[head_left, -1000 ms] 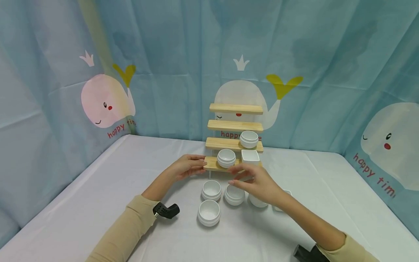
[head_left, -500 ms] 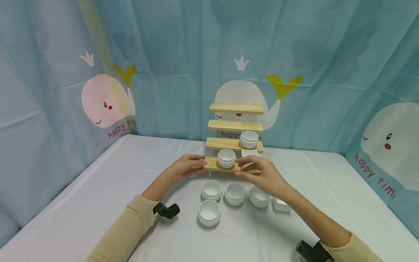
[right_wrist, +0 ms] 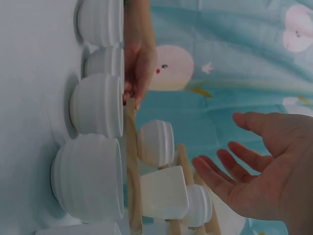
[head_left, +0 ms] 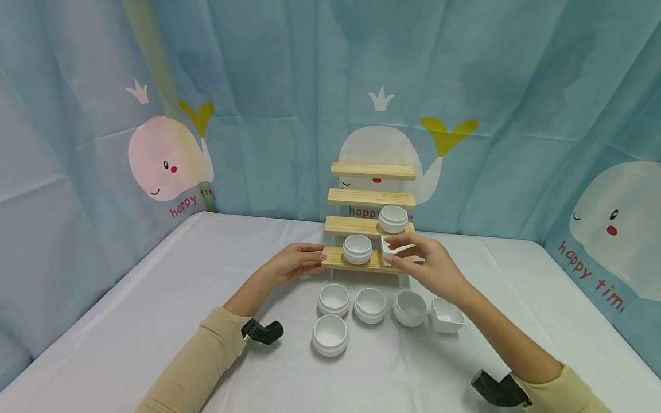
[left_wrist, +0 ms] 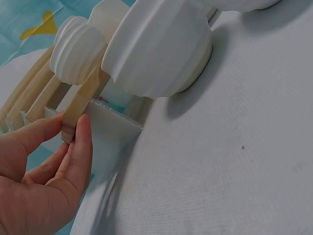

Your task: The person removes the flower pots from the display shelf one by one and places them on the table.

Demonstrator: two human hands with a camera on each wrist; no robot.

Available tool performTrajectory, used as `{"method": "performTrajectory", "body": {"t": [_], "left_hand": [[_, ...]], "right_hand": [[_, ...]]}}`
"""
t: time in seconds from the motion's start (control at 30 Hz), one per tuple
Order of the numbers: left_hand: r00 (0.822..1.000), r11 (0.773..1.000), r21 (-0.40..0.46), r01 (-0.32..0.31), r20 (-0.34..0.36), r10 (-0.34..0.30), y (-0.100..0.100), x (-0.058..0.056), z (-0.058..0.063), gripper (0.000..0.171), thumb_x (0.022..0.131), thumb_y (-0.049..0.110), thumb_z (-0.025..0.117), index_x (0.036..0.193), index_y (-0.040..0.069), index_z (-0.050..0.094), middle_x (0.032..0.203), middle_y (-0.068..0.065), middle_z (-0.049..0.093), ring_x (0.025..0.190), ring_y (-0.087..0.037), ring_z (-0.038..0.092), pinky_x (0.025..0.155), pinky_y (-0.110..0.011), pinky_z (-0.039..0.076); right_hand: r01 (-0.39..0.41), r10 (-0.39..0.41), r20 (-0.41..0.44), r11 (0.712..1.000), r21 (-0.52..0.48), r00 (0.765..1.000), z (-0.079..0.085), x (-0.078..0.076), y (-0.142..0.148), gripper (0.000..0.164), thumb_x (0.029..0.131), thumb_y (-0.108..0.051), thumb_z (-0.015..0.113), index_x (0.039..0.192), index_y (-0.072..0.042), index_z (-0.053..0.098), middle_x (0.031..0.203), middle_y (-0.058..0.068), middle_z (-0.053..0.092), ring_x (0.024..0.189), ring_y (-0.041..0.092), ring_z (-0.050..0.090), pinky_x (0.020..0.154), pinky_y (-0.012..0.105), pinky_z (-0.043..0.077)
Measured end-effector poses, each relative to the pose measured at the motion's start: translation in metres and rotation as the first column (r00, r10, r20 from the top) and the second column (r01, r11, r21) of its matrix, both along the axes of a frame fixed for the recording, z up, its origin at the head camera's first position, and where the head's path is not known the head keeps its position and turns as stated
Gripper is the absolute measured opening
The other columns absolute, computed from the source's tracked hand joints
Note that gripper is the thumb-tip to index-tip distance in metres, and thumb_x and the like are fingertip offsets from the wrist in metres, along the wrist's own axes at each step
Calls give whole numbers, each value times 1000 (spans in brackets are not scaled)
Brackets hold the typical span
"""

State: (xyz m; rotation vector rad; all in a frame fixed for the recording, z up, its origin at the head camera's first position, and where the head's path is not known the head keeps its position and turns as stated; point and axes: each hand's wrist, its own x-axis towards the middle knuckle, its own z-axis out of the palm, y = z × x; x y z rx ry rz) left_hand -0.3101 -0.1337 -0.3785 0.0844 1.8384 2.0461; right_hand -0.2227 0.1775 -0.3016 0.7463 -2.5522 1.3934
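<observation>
At the left end of a tiered wooden display stand (head_left: 369, 198), my left hand (head_left: 295, 263) pinches the lowest shelf board (left_wrist: 80, 100) between thumb and fingers. My right hand (head_left: 428, 265) hovers in front of that shelf's right part, fingers loosely bent and apart, holding nothing in the right wrist view. A square white bowl (right_wrist: 165, 193) stands on the lowest shelf, partly hidden behind the right fingers in the head view. To its left sits a round ribbed white bowl (head_left: 357, 250). Another round bowl (head_left: 393, 219) rests on the second shelf's right end.
In front of the stand, several round white bowls (head_left: 370, 306) and one square bowl (head_left: 447, 315) stand on the white tablecloth (head_left: 248, 367). One round bowl (head_left: 330, 336) is nearer than the row. A blue whale-print curtain (head_left: 268, 115) hangs behind.
My right hand has moved right and slightly up, from in front of the round bowl to in front of the square one. The left hand has stayed on the shelf end.
</observation>
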Motion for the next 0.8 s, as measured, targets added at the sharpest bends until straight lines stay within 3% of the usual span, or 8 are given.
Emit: {"method": "performTrajectory", "body": {"t": [0.47, 0.67, 0.8], "left_hand": [[1000, 1000, -4, 3, 2, -3, 0, 0, 0, 52, 105, 0, 61, 152, -12, 44, 111, -13, 67, 84, -11, 72, 79, -21, 65], [1000, 1000, -11, -2, 3, 2, 0, 1, 1, 52, 105, 0, 61, 152, -12, 44, 111, -13, 67, 84, -11, 72, 79, -21, 65], [1000, 1000, -6, 0, 7, 0, -1, 0, 1, 52, 105, 0, 61, 153, -12, 43, 109, -12, 67, 83, -10, 71, 78, -20, 65]], "right_hand": [[80, -80, 20, 997, -8, 997, 10, -6, 17, 40, 102, -15, 72, 137, 3, 63, 132, 24, 66, 113, 36, 71, 82, 21, 61], [98, -98, 38, 995, -24, 995, 11, -10, 23, 43, 103, -17, 71, 140, 3, 61, 134, 24, 64, 109, 30, 73, 85, 18, 60], [118, -116, 44, 992, -42, 992, 10, -13, 27, 44, 103, -17, 71, 141, 4, 61, 136, 23, 63, 106, 17, 73, 88, 18, 61]]}}
